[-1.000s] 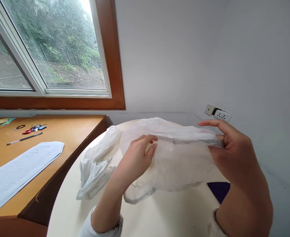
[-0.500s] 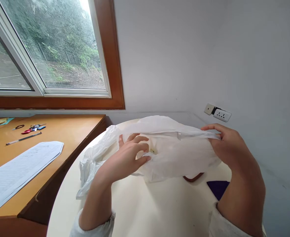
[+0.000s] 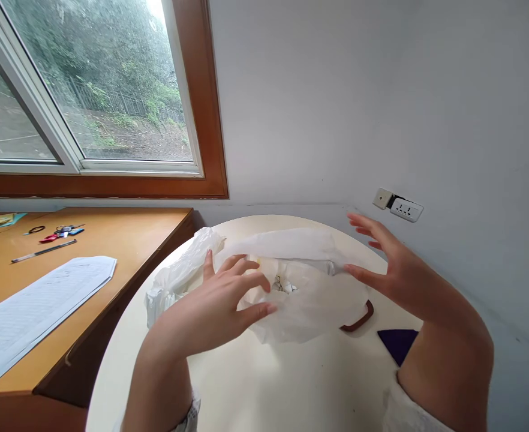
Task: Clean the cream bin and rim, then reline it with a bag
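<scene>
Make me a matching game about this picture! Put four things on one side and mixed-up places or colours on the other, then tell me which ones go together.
Things:
1. spread-out white bag
2. pen
3. wall socket
4. pointed piece on the round table

Places or colours:
A. on the wooden desk
B. dark purple
C. mostly between the left hand and the right hand
D. on the pale wall

Right pairs: 1-C, 2-A, 3-D, 4-B

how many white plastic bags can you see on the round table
2: a crumpled bag at the left, and a spread-out bag near the middle. Others could be hidden underneath.
</scene>
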Demonstrator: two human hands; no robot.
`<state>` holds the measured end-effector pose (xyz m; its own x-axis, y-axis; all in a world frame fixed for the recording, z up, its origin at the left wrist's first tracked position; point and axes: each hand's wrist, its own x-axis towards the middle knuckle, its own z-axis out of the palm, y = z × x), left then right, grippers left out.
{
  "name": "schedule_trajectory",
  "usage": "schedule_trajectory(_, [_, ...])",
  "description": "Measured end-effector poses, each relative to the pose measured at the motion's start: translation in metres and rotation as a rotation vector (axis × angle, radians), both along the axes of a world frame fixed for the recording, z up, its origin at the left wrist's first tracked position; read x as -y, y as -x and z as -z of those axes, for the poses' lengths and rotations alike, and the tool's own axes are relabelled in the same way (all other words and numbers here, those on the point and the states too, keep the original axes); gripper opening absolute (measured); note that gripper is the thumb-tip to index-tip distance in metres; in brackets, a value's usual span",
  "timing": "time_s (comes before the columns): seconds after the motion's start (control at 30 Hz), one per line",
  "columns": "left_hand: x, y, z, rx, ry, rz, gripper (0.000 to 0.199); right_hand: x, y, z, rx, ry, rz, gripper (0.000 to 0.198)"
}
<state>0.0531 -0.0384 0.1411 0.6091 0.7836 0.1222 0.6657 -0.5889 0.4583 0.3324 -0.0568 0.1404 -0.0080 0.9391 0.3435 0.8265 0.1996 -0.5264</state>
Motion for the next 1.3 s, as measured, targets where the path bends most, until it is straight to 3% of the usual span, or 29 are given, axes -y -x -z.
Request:
schedule_trajectory(0.17, [-0.011,-0.009,0.009,0.035,0.044,-0.128,0.039,-0.009,0.035,0.001,-0.064,0.018,-0.064,0.072])
schedule_trajectory(0.37, [-0.03,-0.018,0.024,-0.014,0.041,-0.218,0.055,-0.034,0.043,0.016,-0.038,0.312,-0.063,0.093])
schedule_trajectory(0.5, [-0.038,-0.018,0.029,-0.051,0.073,-0.221,0.064,-0.041,0.04,0.02,0.028,0.375,0.018,0.076])
schedule_trajectory(0.7, [-0.049,-0.018,0.038,0.009,0.072,-0.289,0.059,-0.043,0.035,0.022,0.046,0.251,0.097,0.05])
schedule_trajectory(1.07, [-0.055,-0.018,0.042,0.193,0.071,-0.428,0.024,-0.061,0.013,0.032,0.091,0.13,0.332,0.048])
schedule_trajectory(1.3, [-0.063,-0.018,0.041,0.128,-0.026,-0.528,0.014,-0.069,0.012,0.039,-0.053,-0.029,0.353,0.047])
